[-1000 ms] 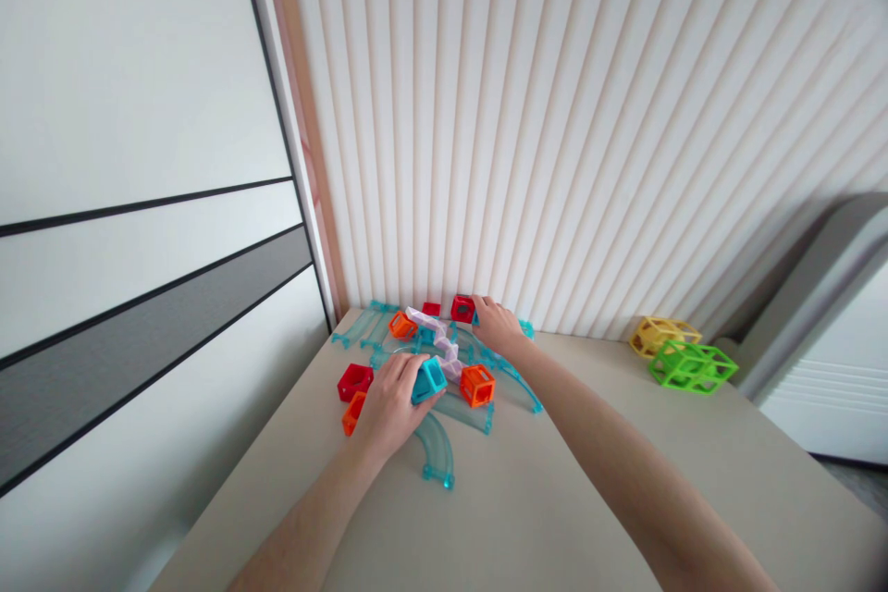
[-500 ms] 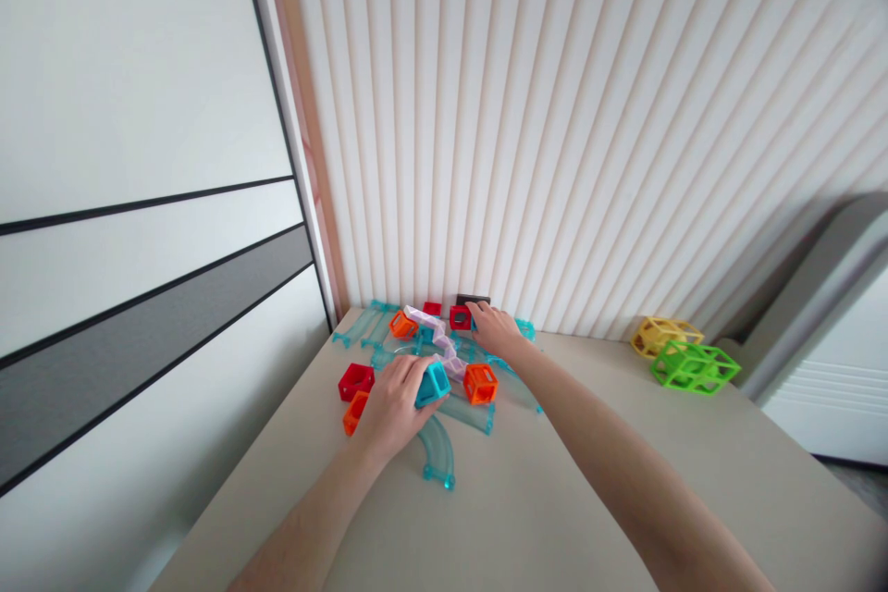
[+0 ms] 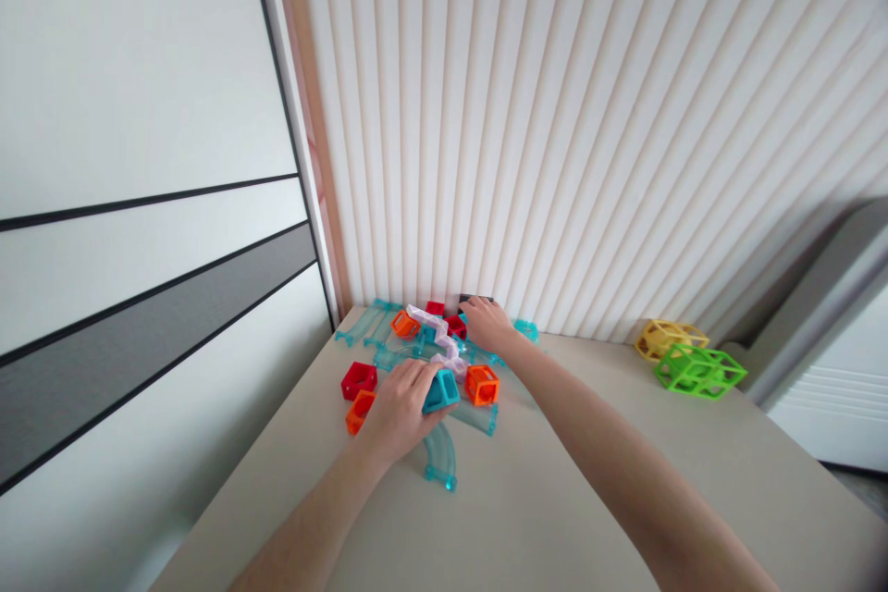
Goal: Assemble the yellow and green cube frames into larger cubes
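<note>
My left hand (image 3: 402, 402) is wrapped round a blue open-sided cube block (image 3: 442, 390), its open face turned to the right. At the back by the wall, my right hand (image 3: 487, 324) has its fingers curled down over something, with a sliver of blue at the fingertips; what they grip is mostly hidden. A red block (image 3: 456, 326) lies just left of those fingers, partly covered. Behind them shows a black object (image 3: 475, 300). An orange cube block (image 3: 482, 385) sits right of the held blue block, and a white zigzag piece (image 3: 444, 342) lies between the hands.
Left of my left hand are a red block (image 3: 359, 379) and an orange block (image 3: 360, 412). Translucent blue track pieces (image 3: 441, 458) lie around. Another orange block (image 3: 404, 325) is farther back. Yellow (image 3: 670, 339) and green (image 3: 700, 371) frame toys stand right, by the ribbed wall (image 3: 555, 157).
The red block by my right hand sits lower and more hidden, with that hand slightly farther left over it. My left hand has tilted the blue block and shifted slightly right.
</note>
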`<state>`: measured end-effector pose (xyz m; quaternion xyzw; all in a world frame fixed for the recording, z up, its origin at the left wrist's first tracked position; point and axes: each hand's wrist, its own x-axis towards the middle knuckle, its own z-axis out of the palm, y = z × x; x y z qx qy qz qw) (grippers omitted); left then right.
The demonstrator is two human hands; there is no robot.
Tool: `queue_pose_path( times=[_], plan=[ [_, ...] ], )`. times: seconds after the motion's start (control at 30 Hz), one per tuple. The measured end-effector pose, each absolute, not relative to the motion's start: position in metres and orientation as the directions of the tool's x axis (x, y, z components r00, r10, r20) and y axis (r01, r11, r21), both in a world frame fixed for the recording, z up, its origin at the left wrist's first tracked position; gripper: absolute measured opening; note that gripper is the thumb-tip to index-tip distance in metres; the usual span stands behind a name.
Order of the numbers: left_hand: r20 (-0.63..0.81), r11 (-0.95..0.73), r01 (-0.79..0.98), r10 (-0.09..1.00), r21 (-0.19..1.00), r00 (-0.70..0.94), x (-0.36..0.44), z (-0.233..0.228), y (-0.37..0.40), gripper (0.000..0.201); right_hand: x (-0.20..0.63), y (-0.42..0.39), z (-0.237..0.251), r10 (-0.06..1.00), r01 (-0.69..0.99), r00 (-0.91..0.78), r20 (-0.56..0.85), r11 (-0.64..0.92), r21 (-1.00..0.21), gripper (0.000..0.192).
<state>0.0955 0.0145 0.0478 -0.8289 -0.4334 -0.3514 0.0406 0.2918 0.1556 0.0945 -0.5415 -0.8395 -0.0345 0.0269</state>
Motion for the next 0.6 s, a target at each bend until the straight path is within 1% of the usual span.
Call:
queue_pose_path(
  times=[0.07, 0.17, 0.2, 0.3, 0.4, 0.47, 0.53, 0.6],
  plan=[
    [0.615, -0.6, 0.761, 0.704, 0.246, 0.356, 0.095, 0.047, 0.015, 0.046, 0.28, 0.156, 0.097, 0.886, 0.89, -0.455, 0.085, 0.455, 0.016, 0.032],
    [0.61, -0.565, 0.784, 0.724, 0.259, 0.321, 0.093, 0.045, 0.017, 0.046, 0.263, 0.161, 0.097, 0.855, 0.856, -0.516, 0.041, 0.517, -0.018, 0.021],
    [0.607, -0.554, 0.79, 0.731, 0.262, 0.312, 0.093, 0.045, 0.018, 0.046, 0.258, 0.163, 0.096, 0.849, 0.848, -0.528, 0.024, 0.529, -0.032, 0.02],
    [0.599, -0.532, 0.802, 0.746, 0.271, 0.292, 0.093, 0.045, 0.018, 0.045, 0.249, 0.171, 0.091, 0.837, 0.836, -0.546, -0.026, 0.543, -0.079, 0.028],
    [0.608, -0.523, 0.805, 0.746, 0.28, 0.273, 0.093, 0.046, 0.018, 0.042, 0.247, 0.177, 0.087, 0.822, 0.823, -0.565, -0.067, 0.556, -0.12, 0.023],
    [0.621, -0.521, 0.805, 0.74, 0.284, 0.26, 0.094, 0.047, 0.018, 0.041, 0.248, 0.179, 0.085, 0.819, 0.819, -0.57, -0.068, 0.559, -0.13, 0.022],
    [0.627, -0.521, 0.803, 0.737, 0.288, 0.254, 0.094, 0.047, 0.018, 0.042, 0.248, 0.18, 0.086, 0.82, 0.818, -0.57, -0.052, 0.56, -0.127, 0.03],
    [0.628, -0.525, 0.799, 0.736, 0.294, 0.252, 0.094, 0.048, 0.017, 0.043, 0.247, 0.179, 0.088, 0.816, 0.814, -0.576, -0.042, 0.568, -0.118, 0.033]
  ],
)
